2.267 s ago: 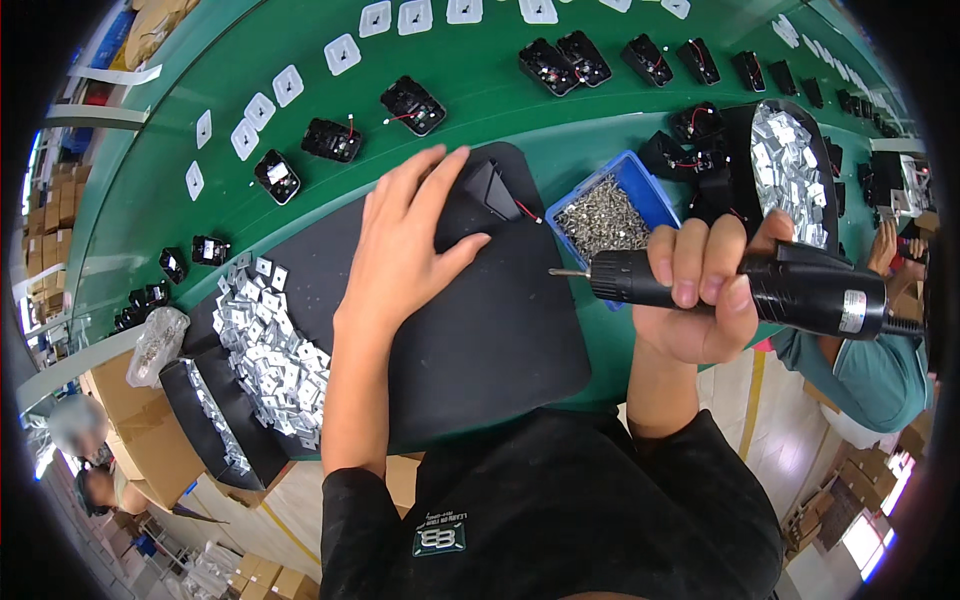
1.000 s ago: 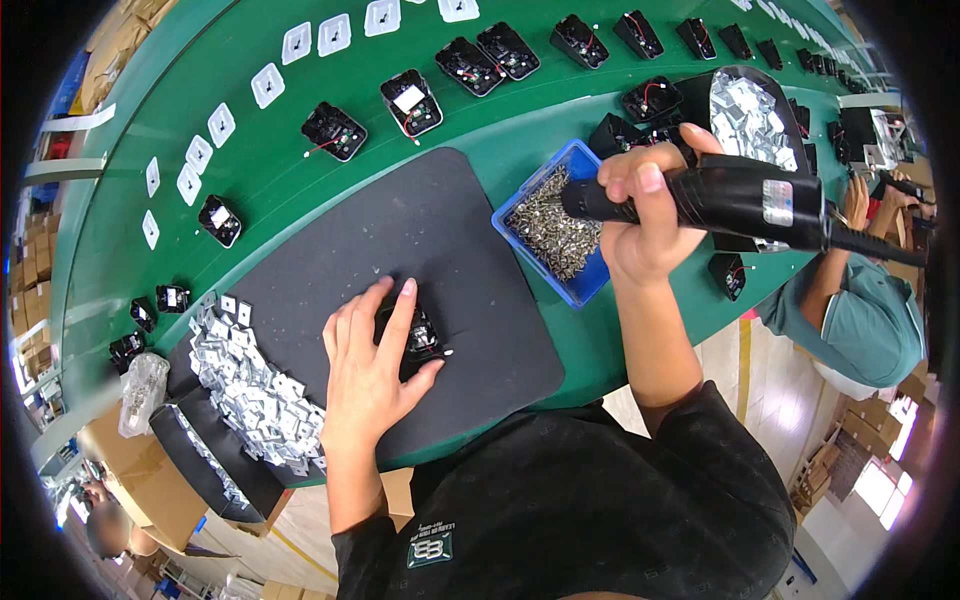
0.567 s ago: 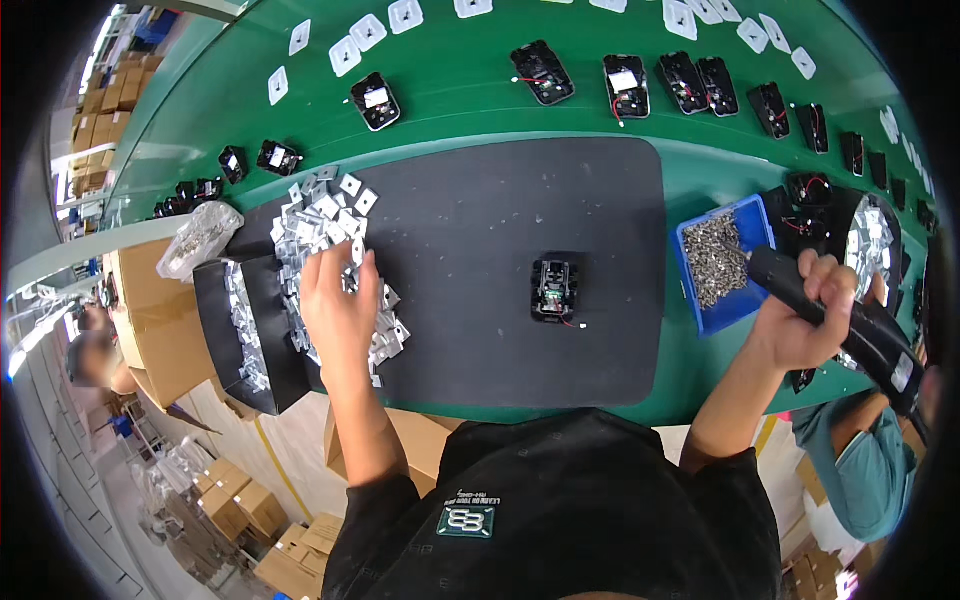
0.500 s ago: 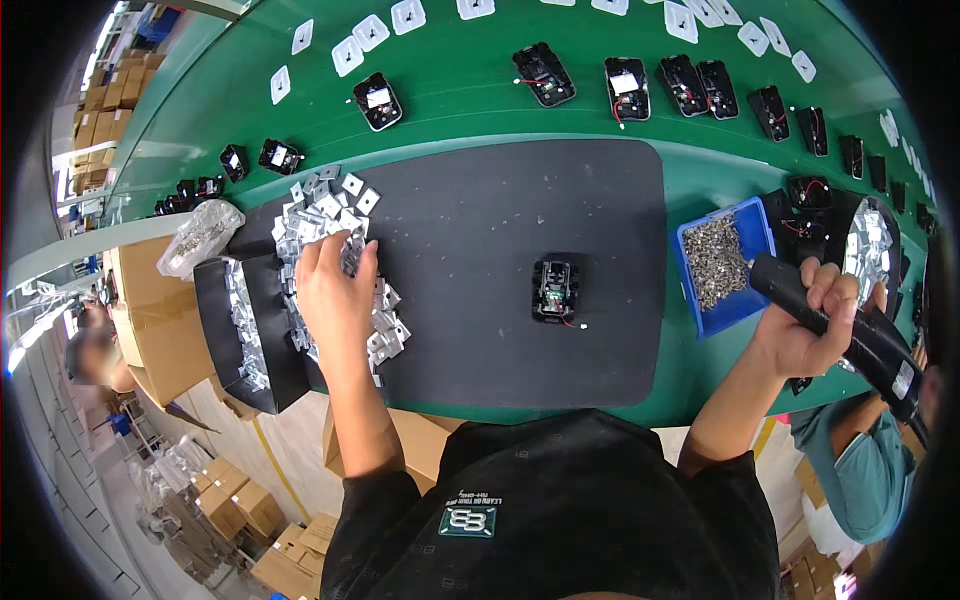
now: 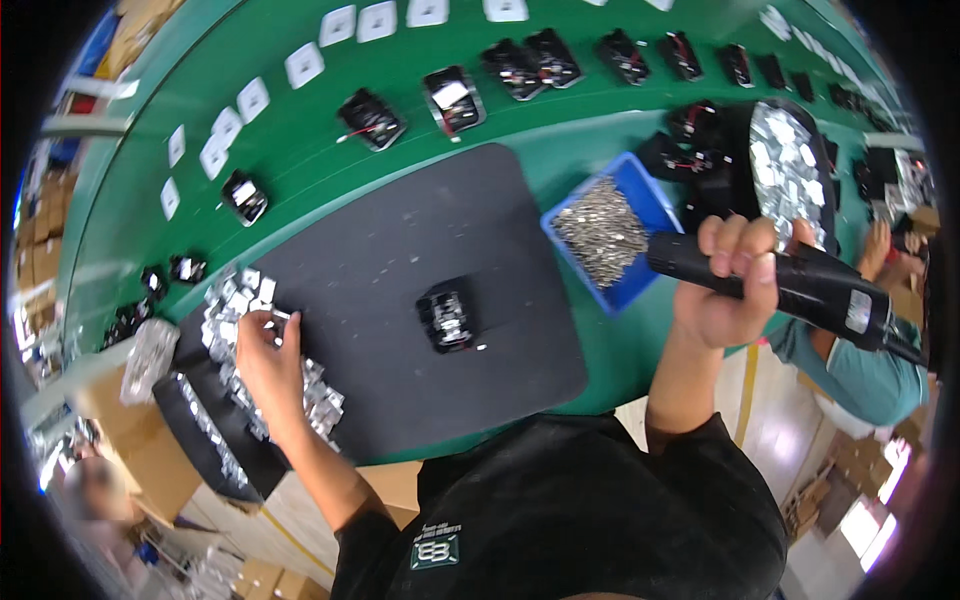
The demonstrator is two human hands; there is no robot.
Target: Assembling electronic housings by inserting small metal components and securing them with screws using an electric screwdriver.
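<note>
My left hand (image 5: pixel 268 370) is at the pile of small silver metal plates (image 5: pixel 325 400), thumb and fingers pinched on one metal plate (image 5: pixel 280 317). My right hand (image 5: pixel 735 290) is wrapped round a black electric screwdriver (image 5: pixel 820 292), held nearly level. The screwdriver's tip end points left over the blue tray (image 5: pixel 655 205), close to the heap of small screws (image 5: pixel 600 235); whether it touches them I cannot tell. Between my hands, a black plastic housing (image 5: pixel 446 318) with electronics inside and a short wire lies on the dark grey mat (image 5: pixel 400 390).
Beyond the mat, a green surface (image 5: pixel 310 170) carries several black housings (image 5: pixel 372 120) and white square covers (image 5: pixel 305 65). A black container of silver plates (image 5: pixel 785 165) stands right of the tray. A black box (image 5: pixel 215 440) sits at left; a person in a teal shirt (image 5: pixel 850 370) works at right.
My view has swung to the right, so the mat appears tilted and further left. My left hand's fingers have closed on a plate; the screwdriver's tip now lies over the screw tray's edge.
</note>
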